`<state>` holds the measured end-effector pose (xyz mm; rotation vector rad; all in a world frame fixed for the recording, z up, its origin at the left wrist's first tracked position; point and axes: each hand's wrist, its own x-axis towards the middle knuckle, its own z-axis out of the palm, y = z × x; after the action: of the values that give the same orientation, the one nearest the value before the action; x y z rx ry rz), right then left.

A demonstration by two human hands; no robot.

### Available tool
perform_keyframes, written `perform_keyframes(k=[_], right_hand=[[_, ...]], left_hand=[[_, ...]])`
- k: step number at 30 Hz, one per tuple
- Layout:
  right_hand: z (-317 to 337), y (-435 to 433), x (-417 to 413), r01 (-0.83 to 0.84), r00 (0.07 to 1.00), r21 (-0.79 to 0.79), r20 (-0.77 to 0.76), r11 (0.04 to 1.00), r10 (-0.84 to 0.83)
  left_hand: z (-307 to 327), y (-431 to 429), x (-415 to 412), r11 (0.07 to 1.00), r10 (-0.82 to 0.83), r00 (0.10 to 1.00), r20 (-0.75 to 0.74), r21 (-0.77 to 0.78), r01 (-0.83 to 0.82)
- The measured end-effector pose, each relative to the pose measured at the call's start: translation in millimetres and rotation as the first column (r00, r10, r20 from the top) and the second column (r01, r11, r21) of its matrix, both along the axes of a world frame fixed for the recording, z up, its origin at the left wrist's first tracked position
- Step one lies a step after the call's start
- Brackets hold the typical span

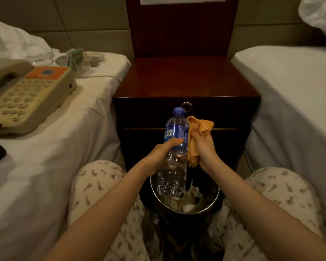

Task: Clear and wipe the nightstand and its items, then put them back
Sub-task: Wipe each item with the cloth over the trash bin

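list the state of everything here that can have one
bottle, cap on, upright, gripped by the left hand over the bin
orange cloth, bunched in the right hand, against the bottle
nightstand drawer, shut
telephone, handset on its cradle, lying on the bed
bin, open top, rubbish inside

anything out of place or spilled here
The telephone sits on the left bed, cord trailing across it, instead of on the nightstand, fitting mid-clearing. The bottle in the left hand is capped, the right hand holds a cloth; nothing looks spilled.
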<state>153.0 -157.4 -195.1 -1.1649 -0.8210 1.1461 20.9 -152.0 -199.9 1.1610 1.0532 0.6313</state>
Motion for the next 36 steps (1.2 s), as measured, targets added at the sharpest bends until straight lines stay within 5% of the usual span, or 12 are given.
perform_keyframes(k=[8,11,15,22,25,28,33,36], right_hand=[[-25,2,0,-0.156,0.985,-0.41,-0.127,0.899,0.113],[-23,9,1,-0.255,0.962,-0.439,-0.206,0.861,0.18],[-25,9,-4,-0.241,0.97,-0.478,-0.086,0.844,0.228],[-18,-6,-8,-0.099,0.966,-0.152,0.222,0.983,0.131],[-18,-23,-15,0.008,0.869,0.004,0.494,1.0,-0.009],[-20,-40,-21,-0.034,0.792,0.197,0.604,0.98,-0.094],[-20,-42,-21,-0.134,0.732,0.246,0.678,0.96,-0.071],[-8,-34,-11,-0.079,0.881,0.01,0.469,0.997,0.066]], left_hand=[[-6,1,17,0.985,0.065,0.998,-0.006,0.163,-0.063],[0,3,15,0.959,0.066,0.998,-0.016,0.278,-0.059],[3,4,9,0.943,0.081,0.996,0.023,0.323,-0.084],[2,1,8,0.888,0.327,0.932,0.159,0.285,-0.36],[-1,-2,8,0.861,0.39,0.893,0.225,0.254,-0.44],[-3,-2,3,0.835,0.485,0.828,0.282,0.135,-0.534],[-4,-3,-3,0.853,0.507,0.778,0.37,-0.086,-0.515],[-1,-3,-4,0.905,0.412,0.808,0.421,-0.09,-0.415]])
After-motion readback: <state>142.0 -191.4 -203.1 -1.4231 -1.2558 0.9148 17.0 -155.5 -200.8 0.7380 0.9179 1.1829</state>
